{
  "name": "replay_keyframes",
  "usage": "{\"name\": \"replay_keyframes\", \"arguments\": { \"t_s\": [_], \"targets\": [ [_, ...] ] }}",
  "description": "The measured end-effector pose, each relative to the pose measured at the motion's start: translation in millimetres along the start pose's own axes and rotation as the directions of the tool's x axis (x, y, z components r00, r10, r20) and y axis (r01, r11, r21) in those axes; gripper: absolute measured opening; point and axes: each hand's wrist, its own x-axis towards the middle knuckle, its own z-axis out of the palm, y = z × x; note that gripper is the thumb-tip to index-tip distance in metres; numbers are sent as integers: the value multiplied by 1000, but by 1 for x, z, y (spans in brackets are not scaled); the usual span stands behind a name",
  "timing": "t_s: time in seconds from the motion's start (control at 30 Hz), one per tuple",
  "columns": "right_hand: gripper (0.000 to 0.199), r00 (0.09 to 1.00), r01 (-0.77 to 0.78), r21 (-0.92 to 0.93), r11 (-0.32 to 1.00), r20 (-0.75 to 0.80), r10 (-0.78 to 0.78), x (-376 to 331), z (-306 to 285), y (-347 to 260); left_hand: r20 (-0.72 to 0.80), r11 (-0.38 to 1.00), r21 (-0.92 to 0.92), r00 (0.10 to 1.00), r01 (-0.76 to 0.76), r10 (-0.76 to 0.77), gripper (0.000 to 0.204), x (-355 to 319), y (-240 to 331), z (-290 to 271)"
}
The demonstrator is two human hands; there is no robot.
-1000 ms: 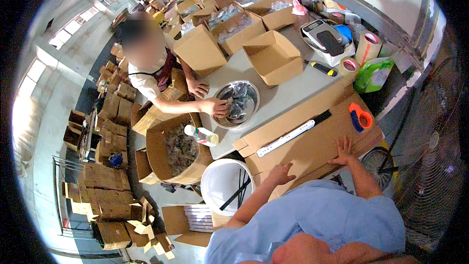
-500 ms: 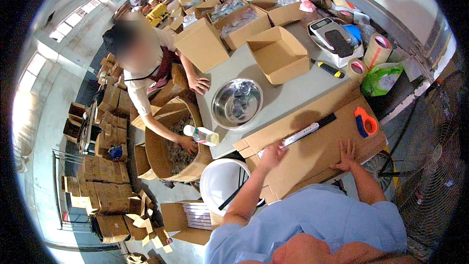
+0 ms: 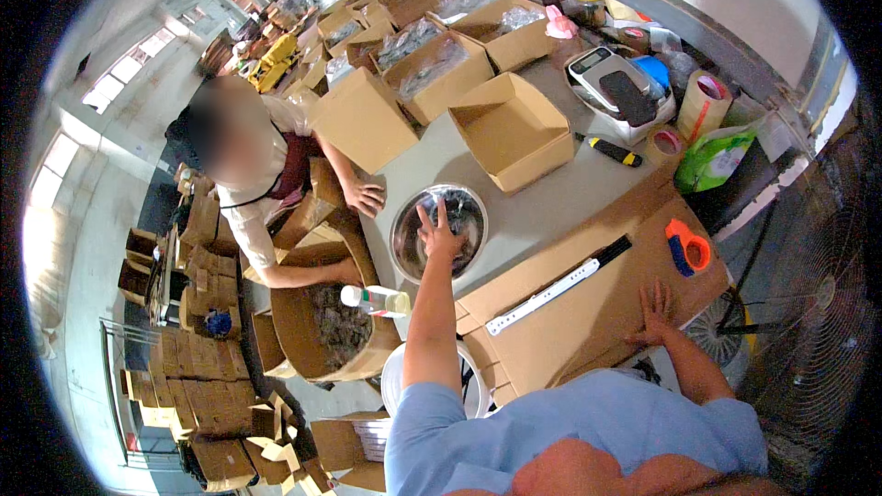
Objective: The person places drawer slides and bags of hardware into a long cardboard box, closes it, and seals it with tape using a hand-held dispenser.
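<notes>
The left hand [image 3: 439, 237] is reaching out over the shiny metal bowl [image 3: 439, 233] in the middle of the tabletop [image 3: 551, 197]. Its fingers [image 3: 441, 213] are spread wide and holding nothing. They are hovering at the bowl, likely to get at what is lying inside, but I cannot tell if they are touching it.

The right hand [image 3: 654, 310] is lying flat on a big flat sheet of cardboard [image 3: 588, 321], fingers spread, holding nothing. It looks like it is pressing down so the person can lean far forward.

A long white and black tool [image 3: 559, 285] is lying on the cardboard between the two hands. An orange tape holder [image 3: 687, 250] is sitting near the far right edge of the cardboard, close to falling room. An open empty box [image 3: 511, 132] is standing just behind the bowl, so there is little room to push the bowl that way.

Another person [image 3: 248, 165] is standing across the left edge of the tabletop, one hand resting near the bowl and one down at a big round tub [image 3: 317, 331]. A small bottle [image 3: 375, 298] is lying on the tub's rim. The bare grey strip beside the bowl is giving the most open room for moving.
</notes>
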Motion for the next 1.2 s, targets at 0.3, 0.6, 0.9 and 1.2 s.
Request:
{"name": "replay_keyframes", "arguments": {
  "t_s": [0.3,0.6,0.9,1.2],
  "targets": [
    [134,989,-86,8,996,125,84,1,5,9,-96,975,-89,976,-202,193,74,14,-11,3],
    [132,996,-63,12,998,66,62,-10,-4,-3,-271,936,-311,960,-163,78,42,-2,-27,-19],
    [97,964,160,300,940,156,-214,-3,-50,-31,270,-105,-954,958,280,97,47,-144,31,-39],
    [45,836,535,764,360,-416,-359,34,-111,-98,460,-293,-708,735,642,498,52,-271,156,60]
  ]
}}
